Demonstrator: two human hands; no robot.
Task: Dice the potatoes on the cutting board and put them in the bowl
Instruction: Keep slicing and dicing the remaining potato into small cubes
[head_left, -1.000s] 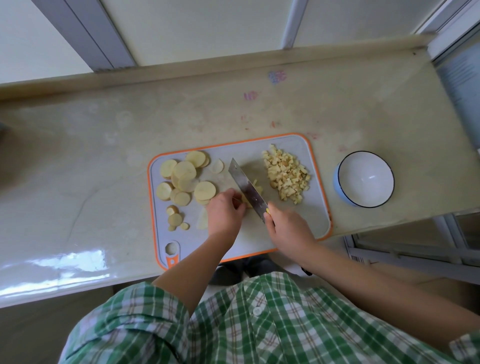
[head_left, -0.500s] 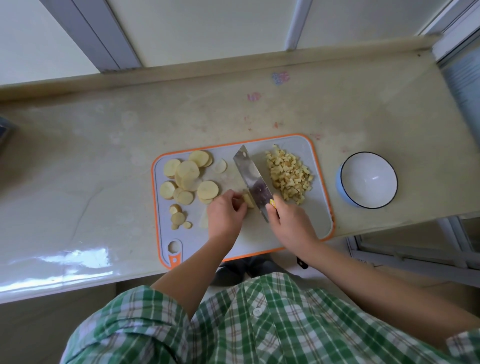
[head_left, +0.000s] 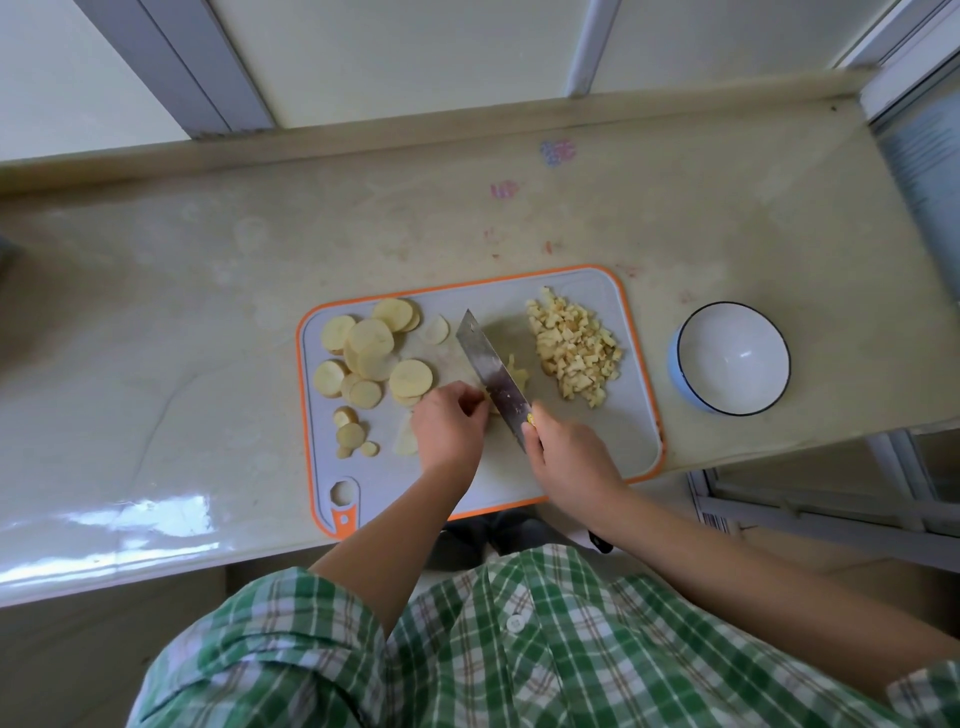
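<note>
On the grey, orange-rimmed cutting board (head_left: 597, 441), the left hand (head_left: 449, 431) curls its fingers onto one pale potato piece (head_left: 517, 375) under the one steel knife (head_left: 491, 374). The right hand (head_left: 566, 457) grips the knife's handle. Left of the hands lie at least twelve round potato slices (head_left: 370, 338), and to their right is one heap of diced potato (head_left: 574, 348). One white, dark-rimmed bowl (head_left: 727, 358) stands on the surface (head_left: 208, 312) beside the board.

Pale stone counter (head_left: 156, 312), grey window frame (head_left: 182, 67)

Glossy stone counter (head_left: 208, 291), matt plastic board (head_left: 613, 441), metal knife (head_left: 491, 366).
</note>
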